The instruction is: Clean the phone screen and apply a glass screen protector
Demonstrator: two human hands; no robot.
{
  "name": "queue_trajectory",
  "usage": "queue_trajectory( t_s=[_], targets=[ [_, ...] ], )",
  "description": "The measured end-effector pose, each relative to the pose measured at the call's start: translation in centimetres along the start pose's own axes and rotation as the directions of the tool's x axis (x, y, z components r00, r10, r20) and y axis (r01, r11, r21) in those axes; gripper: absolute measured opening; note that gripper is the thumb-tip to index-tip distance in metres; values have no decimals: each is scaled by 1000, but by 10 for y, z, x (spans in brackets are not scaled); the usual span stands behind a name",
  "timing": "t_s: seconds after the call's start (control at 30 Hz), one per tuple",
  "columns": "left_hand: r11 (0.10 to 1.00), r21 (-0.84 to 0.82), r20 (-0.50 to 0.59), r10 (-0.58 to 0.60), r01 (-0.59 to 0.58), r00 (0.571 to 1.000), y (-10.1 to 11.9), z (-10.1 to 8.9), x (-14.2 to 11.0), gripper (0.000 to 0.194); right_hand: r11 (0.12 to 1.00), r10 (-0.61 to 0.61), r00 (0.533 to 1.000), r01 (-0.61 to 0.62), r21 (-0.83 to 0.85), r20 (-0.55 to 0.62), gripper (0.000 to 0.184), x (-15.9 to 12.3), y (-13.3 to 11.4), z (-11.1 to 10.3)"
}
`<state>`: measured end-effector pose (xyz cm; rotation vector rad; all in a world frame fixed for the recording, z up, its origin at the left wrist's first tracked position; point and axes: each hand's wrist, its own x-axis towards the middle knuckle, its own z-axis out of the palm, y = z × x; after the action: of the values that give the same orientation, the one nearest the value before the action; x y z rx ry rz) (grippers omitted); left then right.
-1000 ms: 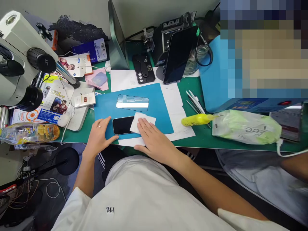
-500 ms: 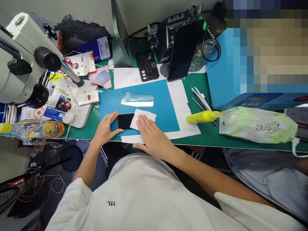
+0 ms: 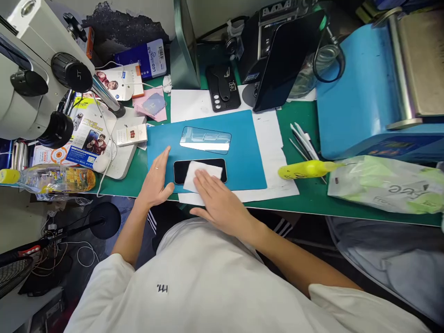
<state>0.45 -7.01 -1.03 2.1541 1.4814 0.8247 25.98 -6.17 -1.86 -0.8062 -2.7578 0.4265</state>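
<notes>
A phone with a dark screen lies face up near the front edge of a blue mat. On its screen rests a white wipe, pressed down by the flat, outstretched fingers of my right hand. The wipe covers the middle of the screen. My left hand is just left of the phone, fingers straight and thumb apart, holding nothing. Behind the phone lies a clear glass screen piece with a dark border.
A microscope stands at the left beside a drink bottle. A black phone case and a propped tablet-like screen are behind the mat. To the right are a yellow bottle, tweezers, a wipes pack and a blue machine.
My left hand has let go of the phone's left end and moved slightly away. The wipe has moved left along the screen under my right hand, uncovering the phone's right end. The view has shifted.
</notes>
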Motion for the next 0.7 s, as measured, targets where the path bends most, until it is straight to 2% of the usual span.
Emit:
queue_trajectory(
  t_s=[0.07, 0.13, 0.37, 0.43, 0.53, 0.6, 0.7],
  targets=[
    [1000, 2, 5, -9, 9, 1000, 1, -1, 0, 84, 999, 38, 999, -38, 2, -11, 89, -11, 9, -4],
    [1000, 12, 19, -15, 15, 1000, 2, -2, 0, 81, 998, 58, 998, -58, 6, -13, 93, -8, 12, -4],
    [1000, 19, -6, 20, -20, 1000, -1, -3, 0, 74, 999, -8, 1000, 7, 53, 10, 95, 57, -8, 5],
    [1000, 11, -37, 6, -5, 999, -2, -3, -1, 72, 999, -15, 1000, 15, 48, 7, 87, 55, -5, 0],
    [1000, 7, -63, -19, 20, 998, -1, -3, -2, 69, 1000, -22, 1000, 22, 18, 15, 64, 31, 6, -13],
    [999, 9, -58, -35, 35, 998, 0, -4, -2, 68, 1000, -23, 999, 23, 8, 23, 57, 20, 14, -21],
    [999, -5, -38, -36, 36, 999, 0, -4, -1, 68, 998, -58, 997, 58, 6, 43, 56, 31, 16, -24]
  ],
)
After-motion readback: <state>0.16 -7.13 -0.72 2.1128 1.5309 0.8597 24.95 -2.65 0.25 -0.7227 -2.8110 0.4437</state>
